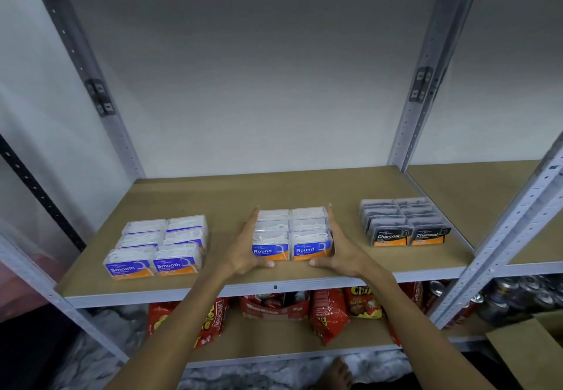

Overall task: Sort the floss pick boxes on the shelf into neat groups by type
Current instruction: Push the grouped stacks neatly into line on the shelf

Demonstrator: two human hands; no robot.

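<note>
Because the Round boxes (292, 234) form a block two wide and three deep in the middle of the shelf (213, 200), we flank them with both hands. Our left hand (246, 248) lies flat against the block's left side and our right hand (341, 249) against its right side, fingers straight and pointing far, thumbs along the near edge below the labels. Neither hand curls round a box; the palms only press inward, which we judge is meant to square the rows and close the gaps. The Smooth boxes (161, 246) sit well apart to the left, slightly skewed, and the Charcoal boxes (402, 222) well apart to the right, so each type has its own patch with bare board between. We judge the sorting nearly done, with perhaps the Smooth block left to straighten. Below, snack bags (329, 313) and cans (518, 295) fill the lower shelf (274, 338).
</note>
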